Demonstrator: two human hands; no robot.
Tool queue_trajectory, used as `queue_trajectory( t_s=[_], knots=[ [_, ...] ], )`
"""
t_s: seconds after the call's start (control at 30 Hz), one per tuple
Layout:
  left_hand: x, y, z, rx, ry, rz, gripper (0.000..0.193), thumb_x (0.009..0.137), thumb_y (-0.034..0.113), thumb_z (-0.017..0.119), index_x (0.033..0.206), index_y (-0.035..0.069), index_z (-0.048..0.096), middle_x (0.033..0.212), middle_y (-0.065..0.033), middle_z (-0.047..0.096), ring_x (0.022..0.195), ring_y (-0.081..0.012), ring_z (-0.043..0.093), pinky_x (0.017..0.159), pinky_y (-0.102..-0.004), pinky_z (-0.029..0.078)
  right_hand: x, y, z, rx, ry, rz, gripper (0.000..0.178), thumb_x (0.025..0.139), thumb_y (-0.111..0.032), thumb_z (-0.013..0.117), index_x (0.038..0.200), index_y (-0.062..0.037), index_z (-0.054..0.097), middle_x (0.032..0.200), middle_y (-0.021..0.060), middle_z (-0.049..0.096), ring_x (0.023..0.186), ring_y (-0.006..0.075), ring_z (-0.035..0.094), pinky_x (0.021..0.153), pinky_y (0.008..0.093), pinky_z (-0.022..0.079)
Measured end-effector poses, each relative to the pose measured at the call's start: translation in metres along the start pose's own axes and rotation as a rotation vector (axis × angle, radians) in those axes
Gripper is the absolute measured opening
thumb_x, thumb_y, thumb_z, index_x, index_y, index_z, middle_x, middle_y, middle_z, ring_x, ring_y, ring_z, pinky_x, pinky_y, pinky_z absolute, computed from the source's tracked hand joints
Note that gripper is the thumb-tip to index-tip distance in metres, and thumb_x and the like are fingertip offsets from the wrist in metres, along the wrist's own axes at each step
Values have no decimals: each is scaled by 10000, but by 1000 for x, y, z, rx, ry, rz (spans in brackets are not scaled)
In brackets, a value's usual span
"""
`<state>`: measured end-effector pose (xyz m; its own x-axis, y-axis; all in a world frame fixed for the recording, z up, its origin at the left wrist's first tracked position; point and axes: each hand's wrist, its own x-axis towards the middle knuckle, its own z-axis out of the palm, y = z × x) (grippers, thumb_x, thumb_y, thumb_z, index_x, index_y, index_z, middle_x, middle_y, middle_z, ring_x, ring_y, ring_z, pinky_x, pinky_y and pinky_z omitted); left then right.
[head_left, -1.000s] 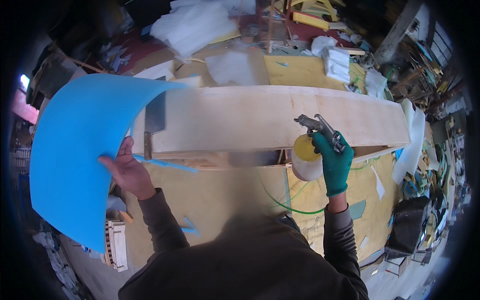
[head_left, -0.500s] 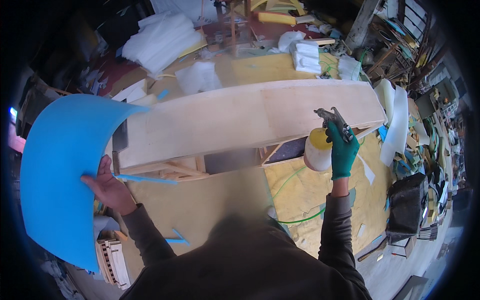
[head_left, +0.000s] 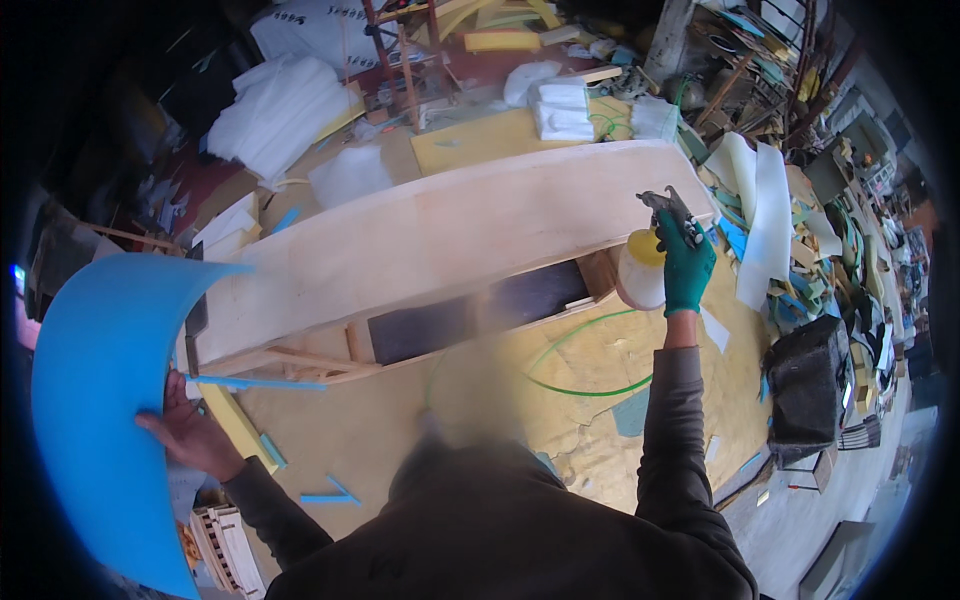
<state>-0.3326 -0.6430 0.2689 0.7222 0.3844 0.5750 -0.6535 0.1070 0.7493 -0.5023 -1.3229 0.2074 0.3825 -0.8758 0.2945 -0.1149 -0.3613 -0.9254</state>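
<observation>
My bare left hand (head_left: pixel 198 432) grips the edge of a blue foam sheet (head_left: pixel 95 400), thumb on its face. The sheet bends over at the far left, and its upper end meets the left end of a long wooden frame (head_left: pixel 430 235) with a pale board on top. A green glove covers my right hand (head_left: pixel 688 275), closed around a spray gun (head_left: pixel 672 208). The gun's pale cup (head_left: pixel 640 278) with a yellow upper part hangs beside the glove, near the frame's right end. Part of the frame's near side is blurred by a smear in the picture.
A green hose (head_left: pixel 590 392) curves over the yellowish floor covering. Blue foam strips (head_left: pixel 335 495) lie near my left forearm. White wrapped bundles (head_left: pixel 275 115) stand at the back. Foam offcuts (head_left: pixel 800 240) and a black bin-like object (head_left: pixel 808 385) crowd the right side.
The view has shifted, so the frame sits further left in the picture. My left hand and the blue sheet are lower and further left. The spray gun is nearer the frame's right end.
</observation>
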Motion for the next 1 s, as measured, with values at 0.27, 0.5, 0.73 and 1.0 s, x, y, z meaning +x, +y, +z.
queue_trajectory(
  t_s=[0.27, 0.5, 0.73, 1.0],
  knots=[
    [-16, 24, 19, 20, 87, -18, 723, 1125, 525, 525, 1450, -119, 480, 1322, -317, 668, 1219, -393, 684, 1146, -482, 498, 55, 32, -38, -44, 113, 24, 389, 975, -376, 768, 1207, -66, 816, 876, 30, 772, 703, 120, 691, 686, 304, 521],
    [-31, 38, 37, 122, 128, 19, 711, 1130, 546, 497, 1423, -101, 525, 1292, -309, 702, 1249, -391, 686, 1187, -488, 460, 86, 42, -77, -110, 201, -5, 336, 991, -334, 750, 1171, -59, 819, 844, 19, 755, 690, 113, 672, 666, 309, 511],
    [-32, 42, 38, 76, 100, -5, 709, 1131, 492, 534, 1482, -120, 459, 1307, -316, 678, 1217, -380, 694, 1146, -468, 514, 105, 53, -117, -112, 260, -54, 347, 971, -327, 791, 1161, -38, 823, 847, 34, 764, 684, 116, 653, 656, 303, 495],
    [-35, 40, 51, 108, 113, -31, 759, 1119, 576, 504, 1427, -117, 531, 1283, -288, 704, 1249, -357, 683, 1174, -461, 472, 85, 53, -165, -97, 300, 58, 381, 955, -308, 811, 1252, -70, 809, 883, 31, 773, 725, 114, 663, 678, 290, 507]
  ],
)
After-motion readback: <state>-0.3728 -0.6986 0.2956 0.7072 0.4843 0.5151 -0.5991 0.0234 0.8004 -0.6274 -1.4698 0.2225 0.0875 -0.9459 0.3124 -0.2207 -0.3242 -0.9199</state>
